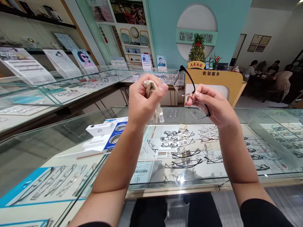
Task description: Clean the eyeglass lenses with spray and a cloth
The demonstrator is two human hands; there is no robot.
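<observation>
A crumpled beige cloth [156,113] is bunched in my left hand [144,97], which is closed around it with the thumb on top. Just below that hand, a small white bottle [161,117] shows; whether it is held or stands on the glass I cannot tell. My right hand [216,102] pinches a pair of eyeglasses [188,77] near the middle of the frame. They have thin clear lenses and black upper parts, and are turned on their side, one lens above the fingers and one below. Cloth and eyeglasses are apart, both raised above the glass counter.
Under my arms runs a glass display counter [151,186] with rows of eyeglass frames [187,164] inside. White and blue boxes [104,134] sit left of my left forearm. Another glass case [82,91] stands farther back left. Beyond are a yellow cashier desk [213,82] and seated people [281,80].
</observation>
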